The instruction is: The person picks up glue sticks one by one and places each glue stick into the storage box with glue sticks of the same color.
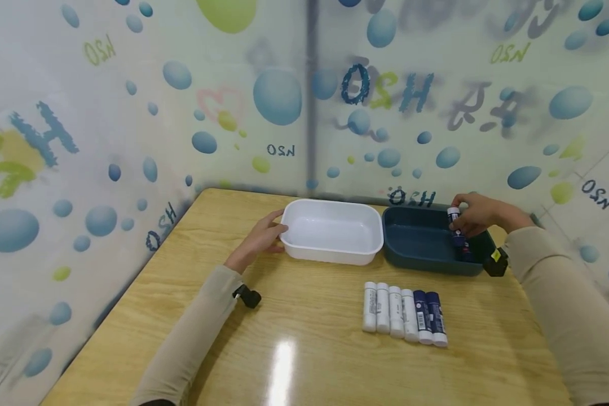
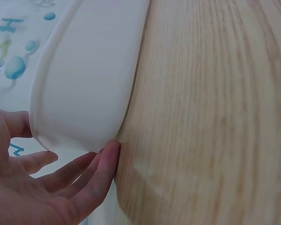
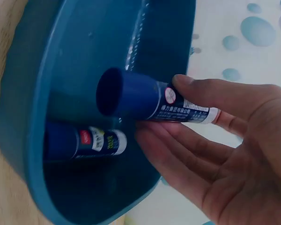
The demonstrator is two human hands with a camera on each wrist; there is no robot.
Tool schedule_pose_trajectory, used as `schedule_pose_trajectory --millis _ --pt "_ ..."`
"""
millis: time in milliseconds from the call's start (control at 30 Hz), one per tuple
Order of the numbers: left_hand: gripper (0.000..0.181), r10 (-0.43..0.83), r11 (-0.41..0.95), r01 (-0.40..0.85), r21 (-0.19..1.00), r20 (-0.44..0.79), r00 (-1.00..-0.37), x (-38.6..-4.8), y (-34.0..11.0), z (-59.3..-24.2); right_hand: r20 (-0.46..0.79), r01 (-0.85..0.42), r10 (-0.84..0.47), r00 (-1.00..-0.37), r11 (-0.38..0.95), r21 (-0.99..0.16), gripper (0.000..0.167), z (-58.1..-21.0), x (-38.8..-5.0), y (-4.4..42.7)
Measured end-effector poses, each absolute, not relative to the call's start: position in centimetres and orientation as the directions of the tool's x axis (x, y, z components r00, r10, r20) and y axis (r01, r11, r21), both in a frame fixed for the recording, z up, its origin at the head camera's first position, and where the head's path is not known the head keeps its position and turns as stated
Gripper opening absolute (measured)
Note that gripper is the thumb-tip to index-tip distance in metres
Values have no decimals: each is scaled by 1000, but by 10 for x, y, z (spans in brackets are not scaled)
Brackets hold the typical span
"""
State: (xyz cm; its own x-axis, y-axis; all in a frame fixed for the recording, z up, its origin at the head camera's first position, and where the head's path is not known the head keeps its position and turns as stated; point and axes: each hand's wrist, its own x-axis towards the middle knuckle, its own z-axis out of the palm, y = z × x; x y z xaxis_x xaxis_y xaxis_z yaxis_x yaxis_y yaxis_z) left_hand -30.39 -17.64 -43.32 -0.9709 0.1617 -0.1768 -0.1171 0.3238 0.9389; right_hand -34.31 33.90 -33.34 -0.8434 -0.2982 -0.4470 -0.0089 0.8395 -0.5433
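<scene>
In the head view my right hand [image 1: 479, 214] pinches a dark blue glue stick [image 1: 454, 217] between thumb and fingers, over the right end of the dark teal basin [image 1: 411, 262]. The right wrist view shows this glue stick [image 3: 136, 98] tilted, its blue cap away from the palm. Below it, another blue glue stick [image 3: 91, 140] lies inside the basin. My left hand [image 1: 259, 239] rests against the left end of the white basin [image 1: 330, 256]. Up close, its fingertips touch the outer wall of the white basin [image 2: 89, 79], with the fingers spread and only slightly bent.
A row of several white glue sticks [image 1: 389, 310] and two blue glue sticks [image 1: 429, 318] lies side by side on the wooden table [image 1: 304, 304], in front of the basins. The basins stand end to end near the patterned curtain [image 1: 279, 129] at the back.
</scene>
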Motion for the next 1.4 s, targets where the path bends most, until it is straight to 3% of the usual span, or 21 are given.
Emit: schedule_pose_trajectory --millis 300,567,900,1400 --pt "62 152 337 -124 933 -184 -971 -303 -174 -430 -456 0 -298 -839 837 -547 54 -350 -347 341" --pt "62 153 341 -128 931 -189 -970 -303 -175 -431 -447 -11 -255 -857 878 -479 55 -360 -348 333" --pt "62 160 332 -108 937 -169 -972 -301 -174 -431 -467 15 -208 -859 903 -429 43 -362 -350 325" --pt "62 170 336 -115 935 -180 -969 -304 -175 -431 -527 44 -177 -832 924 -379 51 -377 -357 329"
